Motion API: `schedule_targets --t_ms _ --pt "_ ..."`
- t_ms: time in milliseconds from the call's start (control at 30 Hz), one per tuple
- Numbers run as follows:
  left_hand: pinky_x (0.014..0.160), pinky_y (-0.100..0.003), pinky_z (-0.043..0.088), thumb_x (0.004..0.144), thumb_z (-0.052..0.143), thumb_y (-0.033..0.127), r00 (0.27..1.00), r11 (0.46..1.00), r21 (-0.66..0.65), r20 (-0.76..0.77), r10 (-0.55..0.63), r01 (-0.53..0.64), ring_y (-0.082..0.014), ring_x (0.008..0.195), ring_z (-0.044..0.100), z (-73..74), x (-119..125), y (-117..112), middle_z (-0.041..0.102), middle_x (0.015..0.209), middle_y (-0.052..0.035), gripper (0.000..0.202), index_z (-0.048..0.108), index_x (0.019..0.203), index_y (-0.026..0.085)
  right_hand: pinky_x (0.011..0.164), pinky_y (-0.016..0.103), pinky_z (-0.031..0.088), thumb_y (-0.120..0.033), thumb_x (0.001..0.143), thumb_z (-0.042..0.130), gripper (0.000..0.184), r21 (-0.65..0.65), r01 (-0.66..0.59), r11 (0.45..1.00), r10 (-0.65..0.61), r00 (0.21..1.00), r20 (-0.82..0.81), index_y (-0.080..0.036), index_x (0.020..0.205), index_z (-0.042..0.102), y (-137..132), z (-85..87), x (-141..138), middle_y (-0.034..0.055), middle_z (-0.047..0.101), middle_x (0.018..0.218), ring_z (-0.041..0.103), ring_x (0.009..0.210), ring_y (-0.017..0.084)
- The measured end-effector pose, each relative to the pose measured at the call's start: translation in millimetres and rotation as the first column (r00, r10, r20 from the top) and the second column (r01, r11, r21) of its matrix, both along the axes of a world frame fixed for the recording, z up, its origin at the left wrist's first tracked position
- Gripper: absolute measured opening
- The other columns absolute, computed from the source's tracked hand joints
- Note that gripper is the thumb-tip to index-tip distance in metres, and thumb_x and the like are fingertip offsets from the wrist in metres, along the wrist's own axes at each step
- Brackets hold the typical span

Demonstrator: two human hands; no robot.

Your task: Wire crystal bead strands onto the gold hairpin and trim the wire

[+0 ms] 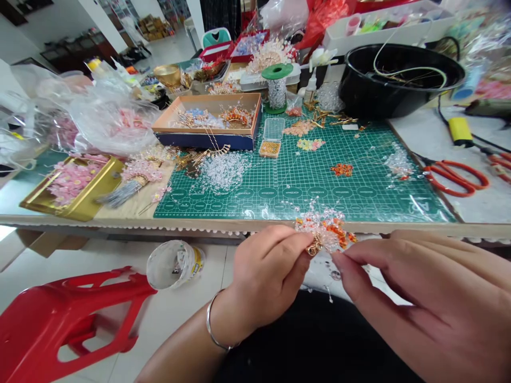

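Clear and orange beads on thin wires form a hair ornament [325,226] just off the table's front edge. My left hand [271,268] is closed on its gold base, thumb against forefinger. On the other side, my right hand [423,287] pinches at the ornament's lower right edge; what lies between thumb and forefinger is too small to make out. Beyond them on the green cutting mat [255,205] lie a small heap of orange beads [341,169], a pile of clear bead sprigs [223,171] and pale flower pieces [311,144].
An open box of ornaments [207,139] stands at the mat's back left, near a green wire spool [277,90]. At the right are red-handled pliers [455,178] and a black basin [399,80]. A red stool [72,324] and white bucket [175,264] stand on the floor.
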State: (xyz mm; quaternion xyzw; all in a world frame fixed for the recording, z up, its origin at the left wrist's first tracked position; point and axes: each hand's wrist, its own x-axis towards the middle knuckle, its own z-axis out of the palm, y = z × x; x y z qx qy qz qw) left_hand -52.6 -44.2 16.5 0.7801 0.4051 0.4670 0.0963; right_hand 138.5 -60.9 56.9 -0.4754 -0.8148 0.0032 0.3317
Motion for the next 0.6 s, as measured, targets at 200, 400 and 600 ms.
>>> schedule_targets --t_ms 200,400,600 --pt "0.074 -0.026 0.058 0.091 0.062 0.015 0.999 1.000 0.001 -0.035 0.031 -0.031 -0.0152 0.086 0.070 1.5 -0.2 -2.1 0.074 0.095 -0.0054 0.018 0.065 0.108 0.018 0.061 0.031 0.046 -0.022 0.088 0.067 0.006 0.022 -0.015 1.000 0.014 1.000 0.014 -0.022 0.085 0.062 -0.9 -0.2 -2.9 -0.0008 0.066 0.071 0.061 0.061 0.017" --pt "0.071 -0.028 0.058 0.096 0.053 0.022 0.981 0.997 0.073 -0.190 0.043 -0.030 -0.0168 0.082 0.070 3.9 -3.2 -3.2 0.074 0.093 -0.0075 0.017 0.064 0.108 0.015 0.055 0.030 0.042 -0.027 0.088 0.065 0.004 0.030 0.048 0.998 -0.050 0.996 0.072 -0.024 0.086 0.063 -1.2 -5.4 -1.6 -0.0006 0.065 0.068 0.061 0.060 0.018" --pt "0.070 -0.027 0.058 0.094 0.056 0.017 0.954 0.982 0.186 -0.284 0.097 -0.045 -0.0163 0.076 0.071 4.3 -3.3 -3.4 0.074 0.090 -0.0063 0.015 0.063 0.108 0.014 0.053 0.030 0.039 -0.028 0.087 0.065 0.008 -0.006 0.044 0.999 -0.042 0.987 0.154 -0.024 0.080 0.061 2.0 -2.4 -1.1 0.0000 0.065 0.070 0.059 0.058 0.017"
